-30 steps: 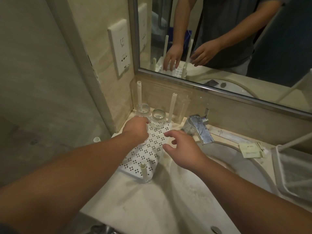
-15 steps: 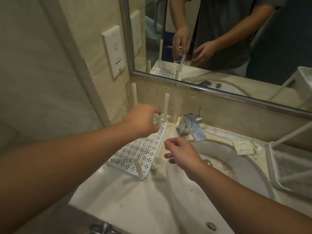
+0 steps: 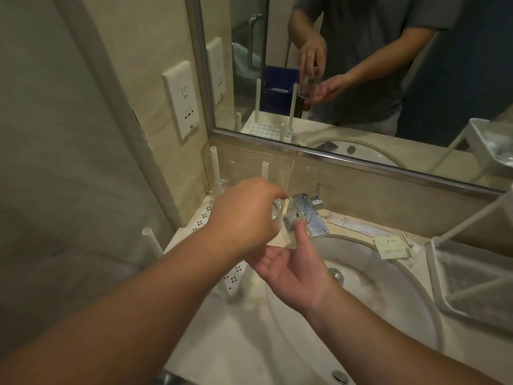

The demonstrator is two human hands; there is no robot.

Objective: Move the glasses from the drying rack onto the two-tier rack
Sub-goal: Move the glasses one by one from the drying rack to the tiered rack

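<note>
Bare skin nearest: right hand [image 3: 288, 276] palm-up, fingers relaxed, holding nothing, cupped just under left hand [image 3: 244, 215]. Left pinching clear glass [image 3: 277, 213], lifted off drying rack [image 3: 205, 218], above basin edge beside faucet [image 3: 308, 215]. Second glass [image 3: 220, 187] seemingly left at rack's back corner. Two-tier rack [image 3: 472, 273] far right, nothing delivered yet.

1. One head-worn wide-angle view looks forward and down, close over the table [image 3: 222, 343].
2. It faces the far wall, where the mirror [image 3: 361, 65] shows the same scene from the opposite side.
3. The sink [image 3: 374, 287] lies centre-right, the drying rack [image 3: 204, 218] left.
</note>
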